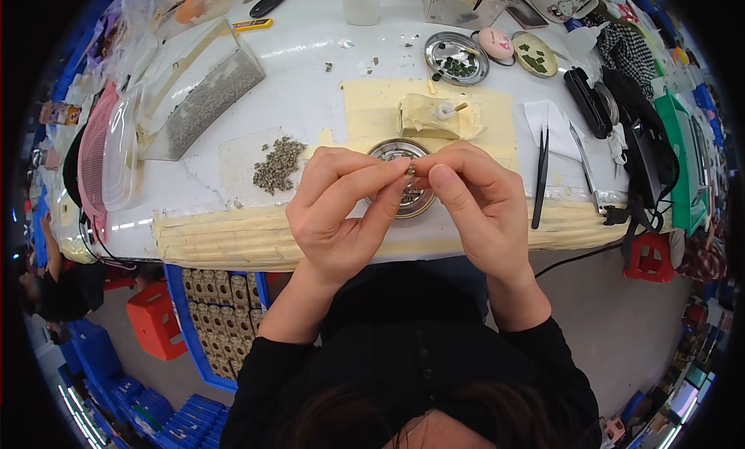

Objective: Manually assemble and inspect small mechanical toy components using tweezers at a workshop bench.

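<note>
— What's on the big white table [310, 100]?

— Lots. Far left is a clear box [203, 92] of grey bits. Nearer, a loose pile of bits [278, 164] lies on the table.

— And the hands?

— Both are over a round metal dish [400, 150] near the front edge. The left hand [339, 208] and the right hand [475, 201] are closed, pinching one tiny bit [409, 170] between them.

— Is much done?

— Hard to tell. The dish has some bits in it, but the pile looks big, so I think plenty is left.
</note>
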Demonstrator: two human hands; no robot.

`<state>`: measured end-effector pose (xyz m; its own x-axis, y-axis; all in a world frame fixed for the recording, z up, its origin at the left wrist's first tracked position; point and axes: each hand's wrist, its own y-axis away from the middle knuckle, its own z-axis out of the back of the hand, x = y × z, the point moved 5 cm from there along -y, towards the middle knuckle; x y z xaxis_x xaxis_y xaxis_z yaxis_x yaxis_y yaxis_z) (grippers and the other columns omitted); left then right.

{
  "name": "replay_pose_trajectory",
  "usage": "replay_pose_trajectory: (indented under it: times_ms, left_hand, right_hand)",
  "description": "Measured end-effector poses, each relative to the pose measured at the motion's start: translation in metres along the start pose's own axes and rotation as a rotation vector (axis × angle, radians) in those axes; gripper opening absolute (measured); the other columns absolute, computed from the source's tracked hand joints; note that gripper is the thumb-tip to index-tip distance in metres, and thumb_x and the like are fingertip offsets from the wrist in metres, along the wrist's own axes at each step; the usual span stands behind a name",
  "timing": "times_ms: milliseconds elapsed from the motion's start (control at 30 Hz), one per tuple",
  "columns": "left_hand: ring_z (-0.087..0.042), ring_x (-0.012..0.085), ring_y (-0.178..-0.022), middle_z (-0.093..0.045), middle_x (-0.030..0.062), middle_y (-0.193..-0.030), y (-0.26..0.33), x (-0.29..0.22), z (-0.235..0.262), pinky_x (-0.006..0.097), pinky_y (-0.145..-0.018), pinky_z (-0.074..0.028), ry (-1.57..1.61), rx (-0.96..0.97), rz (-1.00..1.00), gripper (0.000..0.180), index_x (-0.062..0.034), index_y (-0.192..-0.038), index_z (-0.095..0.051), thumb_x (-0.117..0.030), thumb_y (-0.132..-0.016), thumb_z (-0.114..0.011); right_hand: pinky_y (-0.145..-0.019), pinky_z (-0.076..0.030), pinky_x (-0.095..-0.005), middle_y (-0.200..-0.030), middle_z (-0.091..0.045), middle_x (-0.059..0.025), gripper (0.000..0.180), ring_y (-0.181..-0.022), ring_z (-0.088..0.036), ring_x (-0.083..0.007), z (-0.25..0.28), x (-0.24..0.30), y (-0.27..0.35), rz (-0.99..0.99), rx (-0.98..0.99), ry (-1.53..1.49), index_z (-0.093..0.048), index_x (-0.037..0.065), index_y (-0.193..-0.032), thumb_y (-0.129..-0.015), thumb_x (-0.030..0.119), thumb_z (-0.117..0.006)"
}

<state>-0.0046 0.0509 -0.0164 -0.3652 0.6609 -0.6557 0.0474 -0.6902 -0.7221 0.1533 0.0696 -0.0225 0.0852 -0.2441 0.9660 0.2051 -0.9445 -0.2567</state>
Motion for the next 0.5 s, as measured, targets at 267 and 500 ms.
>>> replay_pose_trajectory:
  times_ms: [267,500]
  left_hand:
    - [-0.056,0.0153,-0.068,-0.065,0.0053,-0.081,0.000,-0.002,0.000,0.026,-0.060,-0.044,-0.056,-0.009,-0.014,0.023,-0.0007,-0.093,-0.073,0.008,-0.072,-0.075]
    - [-0.057,0.0159,-0.068,-0.066,0.0051,-0.081,0.001,0.000,0.001,0.027,-0.061,-0.045,-0.008,-0.013,-0.001,0.024,-0.0010,-0.094,-0.073,0.007,-0.072,-0.076]
  right_hand:
    - [-0.061,-0.045,-0.0285,-0.083,-0.064,-0.0079,0.022,-0.070,-0.058,-0.0181,-0.005,0.031,0.006,0.428,-0.105,0.584,-0.072,0.002,-0.101,-0.079,0.000,-0.072]
    - [-0.065,-0.047,-0.0259,-0.086,-0.065,-0.0074,0.020,-0.071,-0.058,-0.0151,-0.006,0.014,0.010,0.255,-0.074,0.346,-0.073,0.002,-0.103,-0.083,0.001,-0.071]
